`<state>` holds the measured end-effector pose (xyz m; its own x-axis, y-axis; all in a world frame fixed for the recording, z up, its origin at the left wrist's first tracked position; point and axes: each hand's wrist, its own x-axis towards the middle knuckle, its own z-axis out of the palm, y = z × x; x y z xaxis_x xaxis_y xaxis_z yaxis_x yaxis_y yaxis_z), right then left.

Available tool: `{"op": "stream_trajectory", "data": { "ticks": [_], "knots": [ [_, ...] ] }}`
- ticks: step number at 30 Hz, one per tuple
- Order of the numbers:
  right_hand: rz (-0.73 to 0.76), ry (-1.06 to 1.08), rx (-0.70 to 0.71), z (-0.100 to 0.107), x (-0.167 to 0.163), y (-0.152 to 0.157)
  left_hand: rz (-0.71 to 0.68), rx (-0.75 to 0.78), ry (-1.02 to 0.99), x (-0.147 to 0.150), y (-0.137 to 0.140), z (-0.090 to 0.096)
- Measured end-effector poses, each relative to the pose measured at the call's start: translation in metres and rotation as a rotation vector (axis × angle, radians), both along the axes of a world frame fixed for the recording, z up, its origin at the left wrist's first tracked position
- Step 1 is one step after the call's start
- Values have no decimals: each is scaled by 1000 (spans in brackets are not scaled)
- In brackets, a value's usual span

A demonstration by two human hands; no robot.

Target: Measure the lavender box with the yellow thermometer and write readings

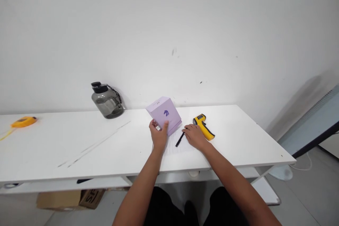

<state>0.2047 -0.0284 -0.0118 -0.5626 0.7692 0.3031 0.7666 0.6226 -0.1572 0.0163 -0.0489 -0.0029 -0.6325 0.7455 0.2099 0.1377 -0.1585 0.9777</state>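
Observation:
Tilted up off the table, a light purple box with a dark purple logo is held in my left hand, thumb on its front face and fingers at its lower left edge. My right hand rests low over the table, its fingertips closed on one end of a black pen. White paper lies beneath the pen, partly covered by the box and my hands. Right beside my right hand is a yellow and black infrared thermometer, lying on its side.
On the white table, a grey water bottle stands near the wall and an orange tape measure lies far left with its tape out. A cardboard box sits below. A tall, slatted appliance stands beyond the right edge.

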Motion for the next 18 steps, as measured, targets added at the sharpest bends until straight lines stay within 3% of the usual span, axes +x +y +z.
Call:
{"op": "stream_trajectory", "data": {
  "ticks": [6, 13, 18],
  "knots": [
    [67, 65, 2, 10, -5, -3, 10, -14, -9, 1, -1, 4],
    [-226, 185, -80, 22, -2, -10, 50, 2, -46, -1, 1, 5],
    [-240, 373, -96, 14, 3, -8, 49, 0, -88, 0, 0, 7]
  ]
}}
